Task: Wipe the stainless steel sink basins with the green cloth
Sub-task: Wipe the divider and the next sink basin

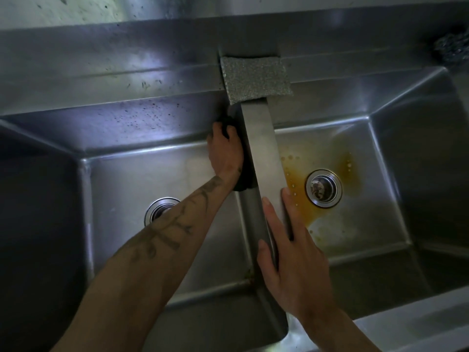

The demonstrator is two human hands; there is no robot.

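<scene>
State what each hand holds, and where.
Left hand grips the dark bunched cloth by its upper part, against the steel divider. Right hand rests on it, holding nothing.

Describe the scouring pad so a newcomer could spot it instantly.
In the double sink, follow the central divider to the back ledge. The grey speckled scouring pad lies flat there, rectangular, unlike the tangled steel scrubber far right.

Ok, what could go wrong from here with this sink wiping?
The sponge sits on the divider, just above the cloth in the left hand; an upward stroke might knock it off. The orange residue around the right drain could smear if wiped with that cloth.
</scene>
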